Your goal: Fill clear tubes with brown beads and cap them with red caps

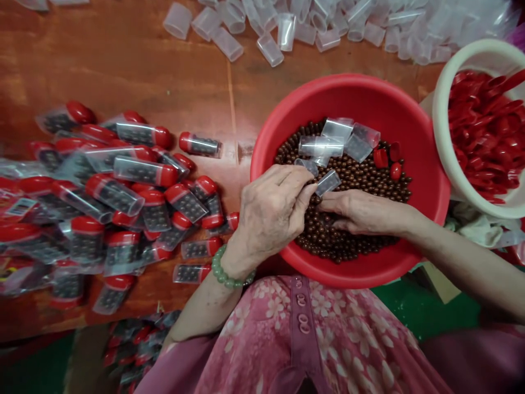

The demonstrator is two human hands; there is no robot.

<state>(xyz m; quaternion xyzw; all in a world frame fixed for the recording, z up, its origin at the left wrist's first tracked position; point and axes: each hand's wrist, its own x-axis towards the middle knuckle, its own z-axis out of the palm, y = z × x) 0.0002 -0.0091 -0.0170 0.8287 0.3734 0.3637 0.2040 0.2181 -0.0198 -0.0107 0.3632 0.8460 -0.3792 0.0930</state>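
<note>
My left hand (274, 205), with a green bead bracelet (227, 273) at the wrist, is closed over the red basin's left side. Its fingers pinch a short clear plastic tube (307, 166), mostly hidden behind them. Against the thumb tip lies another clear tube (328, 183). Inside the red basin (353, 90) are many small brown balls (356, 178). My right hand (363, 212) reaches in from the right, fingers curled among the balls and fingertips hidden. Several loose clear tubes (338, 129) and a few red caps (381, 157) rest on the balls.
Filled tubes with red caps (153, 210) are heaped on the wooden table (197, 82) at left. Empty clear tubes (268, 49) lie along the far side. A white bucket (441, 120) of red caps (486, 131) stands against the basin's right. More filled tubes (137, 345) sit below the table edge.
</note>
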